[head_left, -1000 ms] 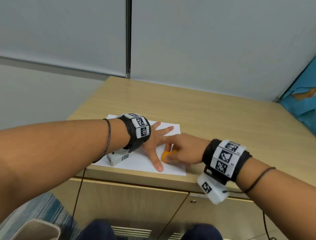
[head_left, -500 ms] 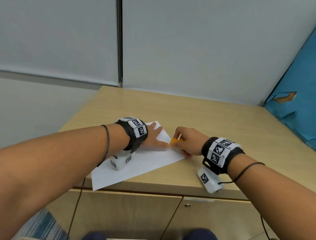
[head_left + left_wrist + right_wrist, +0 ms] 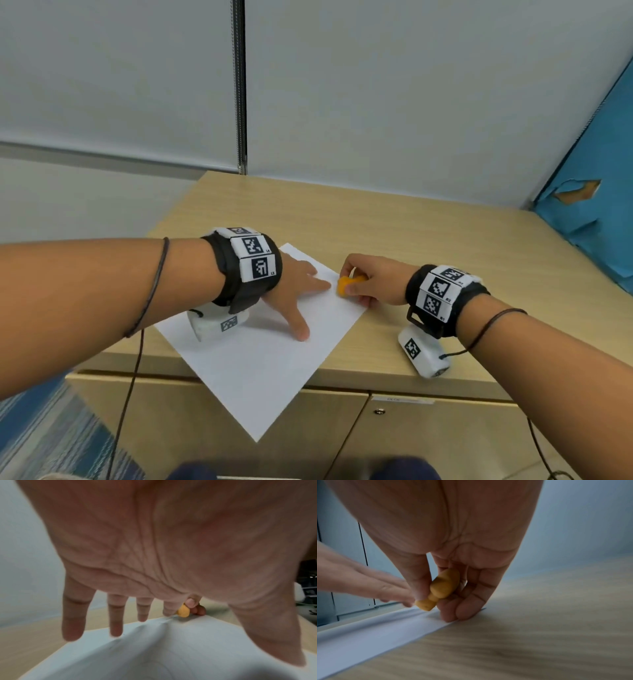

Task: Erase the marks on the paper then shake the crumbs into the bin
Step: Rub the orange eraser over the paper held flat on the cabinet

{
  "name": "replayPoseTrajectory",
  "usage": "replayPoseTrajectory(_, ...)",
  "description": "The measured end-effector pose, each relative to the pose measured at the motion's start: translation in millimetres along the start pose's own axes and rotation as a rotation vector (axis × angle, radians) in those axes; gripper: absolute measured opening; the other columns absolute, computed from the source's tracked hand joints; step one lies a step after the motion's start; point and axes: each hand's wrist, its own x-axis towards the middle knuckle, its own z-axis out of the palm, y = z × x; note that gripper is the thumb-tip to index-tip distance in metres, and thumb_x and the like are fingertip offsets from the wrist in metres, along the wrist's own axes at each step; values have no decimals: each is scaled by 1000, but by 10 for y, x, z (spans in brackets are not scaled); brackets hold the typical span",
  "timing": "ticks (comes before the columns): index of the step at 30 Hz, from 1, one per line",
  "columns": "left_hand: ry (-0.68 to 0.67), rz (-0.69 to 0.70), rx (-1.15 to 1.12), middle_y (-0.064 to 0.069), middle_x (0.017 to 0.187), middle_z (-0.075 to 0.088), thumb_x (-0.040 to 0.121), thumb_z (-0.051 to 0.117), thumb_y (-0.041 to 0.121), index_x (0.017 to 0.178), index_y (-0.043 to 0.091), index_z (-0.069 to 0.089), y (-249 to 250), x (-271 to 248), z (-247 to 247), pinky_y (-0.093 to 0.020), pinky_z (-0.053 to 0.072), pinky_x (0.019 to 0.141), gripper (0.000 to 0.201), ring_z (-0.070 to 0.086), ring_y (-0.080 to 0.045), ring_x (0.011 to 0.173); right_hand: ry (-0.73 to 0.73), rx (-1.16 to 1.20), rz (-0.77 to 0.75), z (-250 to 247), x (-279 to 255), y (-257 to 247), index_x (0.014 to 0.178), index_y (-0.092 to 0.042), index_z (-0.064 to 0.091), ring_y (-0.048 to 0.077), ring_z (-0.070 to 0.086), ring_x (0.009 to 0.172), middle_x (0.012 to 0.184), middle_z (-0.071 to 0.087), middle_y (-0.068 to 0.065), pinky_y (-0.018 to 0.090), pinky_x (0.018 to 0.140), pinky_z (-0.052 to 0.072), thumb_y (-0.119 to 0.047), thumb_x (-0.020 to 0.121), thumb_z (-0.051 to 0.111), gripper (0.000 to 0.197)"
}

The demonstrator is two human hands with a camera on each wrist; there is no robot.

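Observation:
A white sheet of paper (image 3: 270, 359) lies turned at an angle on the wooden cabinet top (image 3: 411, 240), one corner hanging over the front edge. My left hand (image 3: 294, 294) lies flat on the sheet with straight, spread fingers (image 3: 116, 620), pressing it down. My right hand (image 3: 366, 277) pinches an orange eraser (image 3: 346, 285) between thumb and fingers at the sheet's right edge. In the right wrist view the eraser (image 3: 440, 589) points down at the paper (image 3: 385, 627), its tip just above or on the sheet. The left wrist view shows the eraser (image 3: 183, 611) beyond my index finger. The bin is out of view.
The cabinet top is bare wood to the right and behind the paper. A grey wall (image 3: 376, 102) backs it, and a blue panel (image 3: 596, 212) stands at the right. Cabinet doors (image 3: 428, 442) are below the front edge. Blue striped flooring (image 3: 51, 442) shows at lower left.
The paper has been turned and slid toward the front edge, so a corner now overhangs. My right hand with the eraser moved from the sheet's middle to its right edge.

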Motion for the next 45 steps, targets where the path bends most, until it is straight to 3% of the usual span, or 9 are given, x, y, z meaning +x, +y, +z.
replayPoseTrajectory(9,1,79,-97,4,162,-32,64,72,79,152,36,-29,-32,324,145,-59,0,119,141,-22,-28,151,47,-180,4,38,53,-24,109,-17,58,15,66,71,88,66,-1,29,67,54,-34,94,64,24)
replayPoseTrajectory(13,1,67,-87,4,161,-34,59,72,82,152,38,-28,-25,366,168,-62,1,118,143,-22,-29,151,-17,-172,-43,112,-64,-108,103,-14,57,19,67,67,85,64,2,38,67,58,-29,92,67,21)
replayPoseTrajectory(18,3,64,-96,4,161,-35,58,73,82,154,38,-24,-29,409,199,-62,0,118,143,-23,-29,151,-84,-288,-136,138,-133,-145,99,-19,59,2,57,55,78,59,-7,27,62,47,-33,91,68,19)
replayPoseTrajectory(23,8,48,-89,5,161,-35,57,73,83,152,37,-29,-61,442,201,-61,0,118,146,-24,-29,151,113,-391,-57,85,37,-63,101,-16,58,21,60,85,94,62,1,34,73,50,-39,91,62,25)
replayPoseTrajectory(27,-6,10,-64,0,162,-33,62,73,80,154,40,-21,-80,485,89,-62,0,118,138,-23,-33,151,-43,-396,-114,109,12,-158,100,-24,54,14,57,78,93,61,-3,26,65,44,-39,91,64,20)
replayPoseTrajectory(32,8,-55,-78,0,163,-31,59,69,85,152,38,-27,-123,593,7,-65,1,116,142,-18,-34,152,8,-390,34,-106,185,-126,106,-20,54,23,71,68,86,67,3,39,70,61,-37,92,61,23)
replayPoseTrajectory(37,-8,-24,-105,1,162,-32,63,68,82,147,47,-30,-114,567,-15,-69,4,114,135,-19,-41,150,-24,-348,76,-149,232,-121,109,-15,54,22,62,59,70,65,5,30,54,52,-34,96,57,23)
replayPoseTrajectory(42,19,43,-108,5,160,-37,54,67,89,147,40,-34,-143,615,168,-71,2,114,146,-26,-36,149,63,-506,1,-49,204,-110,110,-13,54,24,63,82,97,64,7,37,74,52,-34,98,52,25)
replayPoseTrajectory(45,27,28,-103,6,160,-37,50,67,91,148,41,-33,-113,602,204,-71,2,114,148,-25,-36,149,47,-413,-13,-6,111,-135,108,-13,54,20,61,78,97,63,5,35,72,51,-34,97,55,24)
